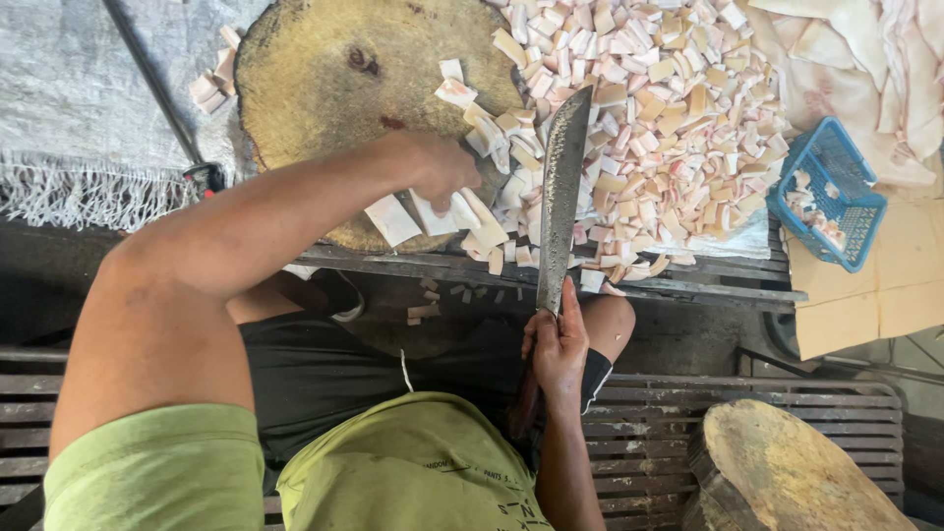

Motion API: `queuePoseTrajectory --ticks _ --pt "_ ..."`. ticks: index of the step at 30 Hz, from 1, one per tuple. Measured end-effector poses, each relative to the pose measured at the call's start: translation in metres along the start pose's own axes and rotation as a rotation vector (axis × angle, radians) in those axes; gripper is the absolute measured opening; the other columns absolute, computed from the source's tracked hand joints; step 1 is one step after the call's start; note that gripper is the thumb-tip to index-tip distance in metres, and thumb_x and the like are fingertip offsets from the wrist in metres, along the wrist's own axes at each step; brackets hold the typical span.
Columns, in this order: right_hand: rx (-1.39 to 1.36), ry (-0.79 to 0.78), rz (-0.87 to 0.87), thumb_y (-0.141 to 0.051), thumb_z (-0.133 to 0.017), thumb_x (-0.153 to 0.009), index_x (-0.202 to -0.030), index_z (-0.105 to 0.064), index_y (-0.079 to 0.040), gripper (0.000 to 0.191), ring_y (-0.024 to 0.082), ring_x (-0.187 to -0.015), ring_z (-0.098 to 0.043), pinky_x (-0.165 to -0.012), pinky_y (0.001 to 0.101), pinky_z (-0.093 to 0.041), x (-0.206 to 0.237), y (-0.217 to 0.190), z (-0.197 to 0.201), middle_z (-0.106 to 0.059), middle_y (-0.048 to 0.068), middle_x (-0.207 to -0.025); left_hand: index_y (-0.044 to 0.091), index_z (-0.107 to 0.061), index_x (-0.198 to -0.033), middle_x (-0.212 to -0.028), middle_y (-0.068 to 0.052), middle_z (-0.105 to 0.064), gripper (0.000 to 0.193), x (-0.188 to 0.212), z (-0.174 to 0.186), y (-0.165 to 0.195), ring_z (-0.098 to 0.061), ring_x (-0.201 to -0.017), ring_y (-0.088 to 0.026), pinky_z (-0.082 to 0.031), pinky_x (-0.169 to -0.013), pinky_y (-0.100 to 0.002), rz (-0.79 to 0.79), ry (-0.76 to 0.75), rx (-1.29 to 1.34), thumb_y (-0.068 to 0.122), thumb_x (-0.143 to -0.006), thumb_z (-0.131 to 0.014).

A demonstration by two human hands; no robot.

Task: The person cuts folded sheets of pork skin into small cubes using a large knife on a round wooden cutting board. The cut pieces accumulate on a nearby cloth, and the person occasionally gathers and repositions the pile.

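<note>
From the head camera, looking straight down: the right hand [559, 346] has its fingers closed around the handle of one long cleaver [562, 192], whose blade points away from the body and lies over the edge of the heap of cut pieces [649, 108]. The left hand [444, 169] reaches across the round wooden chopping block [324, 98], its fingers curled down onto a few pale strips [433, 214] at the block's near rim, just beside the blade.

The main danger, as I judge it, is the closeness of the left fingers to the cutting edge: a chop that drifts left, or a strip that slips on the block, could bring the blade onto them. Pieces at the desk [688, 290] edge could also drop; several small ones already lie below it, near the lap.

Counts: one cleaver, two hands, one block in use, and a second round block [787, 472] at lower right on the slatted bench. One blue plastic basket [828, 192] holds a few pieces. The cut pieces are far too many to count; the strips under the left hand number roughly three or four. Large uncut sheets [865, 59] lie at upper right, their number unclear.
</note>
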State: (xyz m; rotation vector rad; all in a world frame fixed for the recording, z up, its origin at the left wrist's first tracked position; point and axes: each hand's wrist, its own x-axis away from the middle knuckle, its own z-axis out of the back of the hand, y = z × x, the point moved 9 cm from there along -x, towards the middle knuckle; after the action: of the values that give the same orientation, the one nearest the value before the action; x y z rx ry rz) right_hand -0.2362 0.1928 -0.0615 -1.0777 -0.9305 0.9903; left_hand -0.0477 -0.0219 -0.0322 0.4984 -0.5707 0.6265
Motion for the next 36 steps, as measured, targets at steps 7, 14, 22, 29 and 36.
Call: queuePoseTrajectory --ticks 7,14,22,29,36 --pt "-0.047 -0.044 -0.03 0.005 -0.043 -0.098 -0.164 -0.026 -0.004 0.068 0.01 -0.053 -0.054 -0.046 0.0246 -0.048 -0.001 -0.002 -0.013 -0.06 0.005 -0.076 0.013 -0.061 -0.126 -0.107 -0.009 -0.067 0.032 0.052 -0.005 -0.061 -0.064 -0.091 -0.02 -0.057 -0.09 -0.041 0.184 0.205 0.371 0.027 -0.098 -0.066" --pt "-0.039 -0.127 0.041 0.004 -0.047 -0.101 -0.163 -0.03 -0.006 0.065 0.008 -0.057 -0.053 -0.05 0.0232 -0.048 0.002 -0.015 -0.036 -0.059 0.003 -0.079 -0.004 -0.029 -0.156 -0.146 -0.034 -0.039 0.109 0.129 -0.006 -0.149 -0.04 -0.132 -0.05 -0.036 -0.109 -0.054 0.656 0.673 0.318 0.046 -0.078 -0.084" --pt "0.107 -0.167 -0.055 0.004 -0.051 -0.093 -0.161 -0.034 -0.008 0.071 0.005 -0.057 -0.054 -0.052 0.0221 -0.048 0.011 -0.01 -0.054 -0.061 0.0 -0.076 0.006 -0.066 -0.123 -0.132 -0.02 -0.058 0.05 0.075 -0.044 -0.036 -0.051 -0.13 -0.041 -0.045 -0.105 -0.053 0.275 0.687 0.335 0.036 -0.084 -0.074" --pt "0.408 -0.136 0.154 0.001 -0.056 -0.098 -0.16 -0.038 -0.008 0.066 0.007 -0.057 -0.06 -0.055 0.0247 -0.054 0.002 -0.039 -0.053 -0.066 0.004 -0.071 -0.003 -0.069 -0.108 -0.112 -0.023 -0.066 0.044 0.082 -0.047 -0.017 -0.069 -0.103 -0.04 -0.059 -0.082 -0.045 0.324 0.93 0.264 0.036 -0.089 -0.074" --pt "0.357 0.068 0.578 0.007 -0.053 -0.102 -0.161 -0.035 -0.01 0.064 0.013 -0.064 -0.063 -0.056 0.0285 -0.057 0.019 -0.107 -0.021 -0.071 0.013 -0.09 -0.004 -0.067 -0.102 -0.11 -0.027 -0.065 0.038 0.081 -0.061 -0.018 -0.071 -0.094 -0.044 -0.061 -0.075 -0.046 0.331 0.985 0.291 0.03 -0.089 -0.074"
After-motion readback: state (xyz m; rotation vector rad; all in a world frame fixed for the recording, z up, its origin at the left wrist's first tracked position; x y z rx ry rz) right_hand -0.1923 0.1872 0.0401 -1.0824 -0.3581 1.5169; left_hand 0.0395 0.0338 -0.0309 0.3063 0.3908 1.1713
